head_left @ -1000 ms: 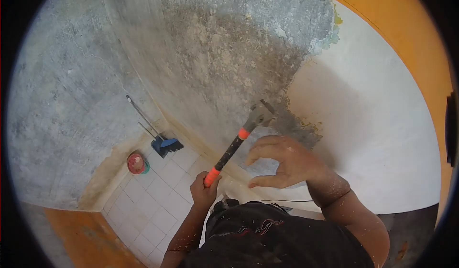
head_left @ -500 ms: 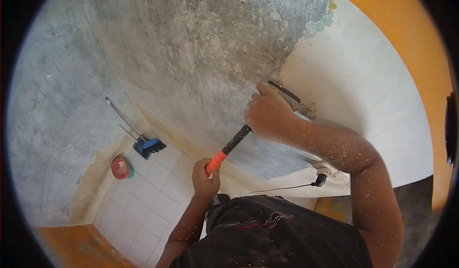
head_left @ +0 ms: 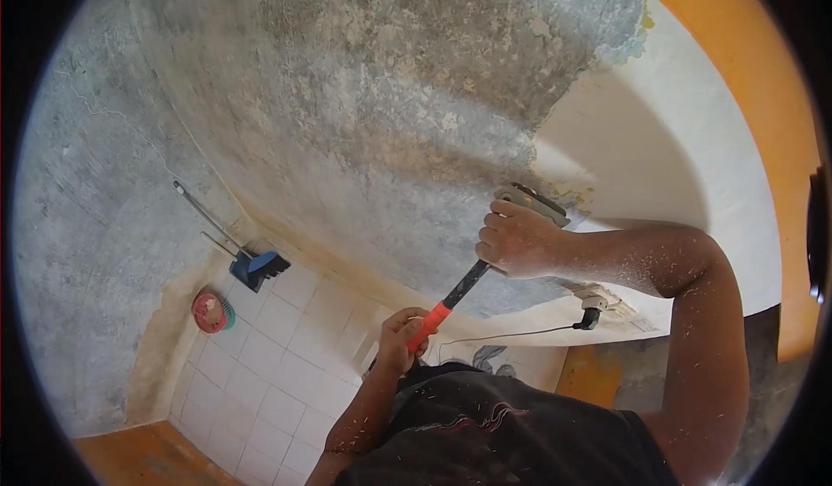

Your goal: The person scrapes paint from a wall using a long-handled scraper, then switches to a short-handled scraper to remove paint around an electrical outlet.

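A long tool [head_left: 466, 283] with a black shaft and an orange-red grip slants up from lower left to the wall. My left hand [head_left: 404, 339] is wrapped round its orange-red grip, near my shirt. Farther up, my right hand [head_left: 520, 239] is closed round the tool just below its flat grey and black head [head_left: 536, 204]. That head is at the wall, near the ragged border between bare grey plaster [head_left: 407, 96] and white paint [head_left: 641, 139]. Light specks of dust cover my right arm.
A blue dustpan and brush [head_left: 258, 267] rest by the wall corner on white floor tiles [head_left: 277, 356]. Beside them is a red and green basket [head_left: 212, 311]. A black plug [head_left: 589, 317] with a cord sits in a wall socket on the lower right.
Both hands and the tool have moved to the right and slightly down in view. More of the tool's head now shows. The camera view has shifted a little.
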Tool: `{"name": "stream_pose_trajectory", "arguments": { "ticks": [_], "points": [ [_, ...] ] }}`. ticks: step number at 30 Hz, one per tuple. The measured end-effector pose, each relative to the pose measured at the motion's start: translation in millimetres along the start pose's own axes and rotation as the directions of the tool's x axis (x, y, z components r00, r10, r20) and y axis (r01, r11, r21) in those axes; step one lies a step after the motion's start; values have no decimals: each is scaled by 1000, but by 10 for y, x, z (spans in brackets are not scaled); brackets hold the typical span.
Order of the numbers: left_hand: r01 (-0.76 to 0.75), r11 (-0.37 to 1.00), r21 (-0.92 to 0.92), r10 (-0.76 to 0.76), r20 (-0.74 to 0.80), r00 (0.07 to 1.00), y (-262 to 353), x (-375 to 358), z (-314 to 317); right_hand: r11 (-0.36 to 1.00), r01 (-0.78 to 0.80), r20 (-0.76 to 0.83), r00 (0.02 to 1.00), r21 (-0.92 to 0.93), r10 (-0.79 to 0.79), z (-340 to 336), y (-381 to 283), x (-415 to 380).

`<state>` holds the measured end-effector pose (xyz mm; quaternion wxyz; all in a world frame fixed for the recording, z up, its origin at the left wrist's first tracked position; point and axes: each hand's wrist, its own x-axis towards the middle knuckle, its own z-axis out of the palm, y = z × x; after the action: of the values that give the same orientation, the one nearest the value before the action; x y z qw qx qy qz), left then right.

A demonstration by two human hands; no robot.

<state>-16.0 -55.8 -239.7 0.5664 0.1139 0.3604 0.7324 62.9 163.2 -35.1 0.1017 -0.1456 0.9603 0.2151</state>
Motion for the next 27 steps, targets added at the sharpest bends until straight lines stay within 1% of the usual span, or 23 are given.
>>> {"name": "stream_pose_trajectory", "arguments": {
  "ticks": [2,3,4,5,6,7,8,9,10,11,13,14,16,18,20,22,26,27],
  "points": [
    [182,982,-50,-178,81,981,13,33,4,999,32,21,999,-30,-31,38,29,-28],
    [192,981,29,-193,78,978,35,29,63,999,27,19,999,-18,-27,-4,33,-10],
    [202,979,35,-204,73,976,36,32,82,1000,7,145,989,7,-8,-46,36,4],
    [189,963,192,-207,77,975,41,33,89,999,-17,267,964,31,8,-91,40,18],
    [171,922,348,-212,84,974,52,36,103,999,-28,263,965,41,16,-155,58,29],
    [128,925,358,-163,70,984,71,33,157,999,-8,316,949,31,-2,-218,90,37],
    [137,919,369,-176,75,982,61,50,167,1000,9,372,928,22,-16,-248,121,32],
    [70,904,421,-98,46,994,41,66,179,1000,-8,374,927,28,-3,-240,160,18],
    [3,883,470,-15,22,1000,20,77,198,999,20,350,936,47,-35,-237,203,3],
    [3,881,473,-21,32,999,10,88,235,997,52,324,943,60,-69,-250,230,-6],
    [-49,839,542,81,-35,996,9,110,281,998,60,328,943,19,-63,-255,220,-2],
    [-49,838,544,78,-30,996,-1,112,269,997,78,330,941,-19,-67,-254,207,1],
    [-83,782,617,106,0,994,3,118,244,996,87,356,932,-26,-72,-281,211,6],
    [-68,778,624,91,-4,996,77,41,294,995,92,381,922,-28,-74,-281,195,10],
    [-59,773,631,79,-2,997,83,7,294,995,85,378,921,52,-98,-273,189,8],
    [27,802,597,24,-78,997,49,-10,242,996,70,384,919,57,-86,-244,183,9],
    [50,804,592,15,-104,995,96,79,234,997,61,388,919,44,-73,-327,211,-13],
    [2,801,599,52,-73,996,58,80,242,997,62,383,921,52,-77,-321,221,-19]
  ]
}}
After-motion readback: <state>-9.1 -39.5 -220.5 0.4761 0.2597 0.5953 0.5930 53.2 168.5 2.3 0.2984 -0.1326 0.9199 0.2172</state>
